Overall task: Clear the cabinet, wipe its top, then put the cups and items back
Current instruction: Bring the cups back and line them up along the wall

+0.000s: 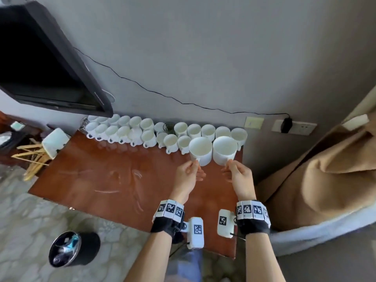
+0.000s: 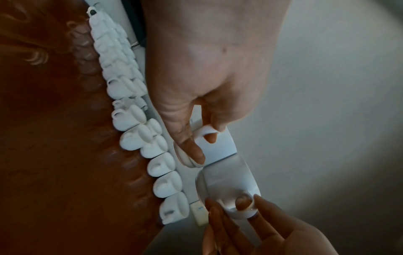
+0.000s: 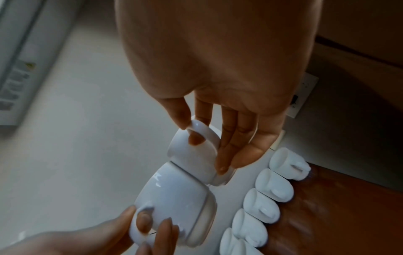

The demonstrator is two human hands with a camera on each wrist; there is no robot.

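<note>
White tracker bands sit on both my wrists, nearest the camera. My left hand (image 1: 188, 171) pinches the handle of one white cup (image 1: 200, 151); my right hand (image 1: 237, 171) has a finger hooked through the handle of a second cup (image 1: 224, 150) — both cups held upright, side by side and touching, above the cabinet top (image 1: 114, 180) near its back right corner. Smear streaks show on the red-brown wood. Beyond — two rows of white cups (image 1: 142, 129) along the back edge against the wall. Black bin (image 1: 74, 249) on the floor, left.
</note>
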